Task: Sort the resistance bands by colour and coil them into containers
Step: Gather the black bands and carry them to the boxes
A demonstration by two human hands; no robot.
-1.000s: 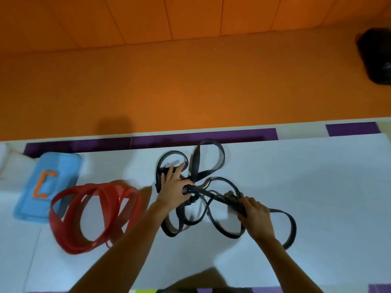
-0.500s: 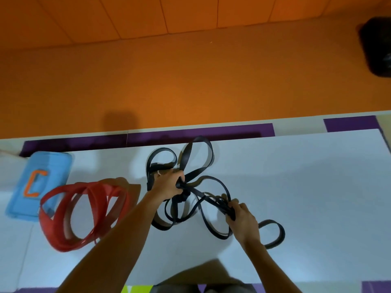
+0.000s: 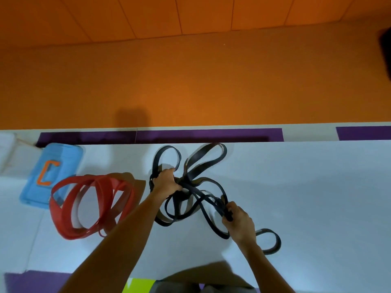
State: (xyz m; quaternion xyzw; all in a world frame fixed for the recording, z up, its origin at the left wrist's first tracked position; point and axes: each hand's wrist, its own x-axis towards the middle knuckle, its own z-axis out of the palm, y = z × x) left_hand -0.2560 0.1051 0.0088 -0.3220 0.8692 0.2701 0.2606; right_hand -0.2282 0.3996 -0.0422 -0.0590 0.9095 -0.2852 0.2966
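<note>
change: since 1 second ago the left hand (image 3: pixel 167 183) has curled its spread fingers round the black bands (image 3: pixel 189 179), and the loop trailing past the right hand (image 3: pixel 240 224) has shortened.
left hand: fingers closed round a bunch of strands at the tangle's middle.
right hand: fingers curled, gripping several strands nearer the body.
black bands: loose tangle on the white surface (image 3: pixel 306 187), held by both hands; 2 loops fan toward the far edge, 1 lies beside the right wrist.
red bands (image 3: pixel 105 187): loosely coiled, left of the left forearm, apart from the black ones.
blue container (image 3: pixel 53 163): far left, marked with an orange c; the red coil overlaps its near corner.
</note>
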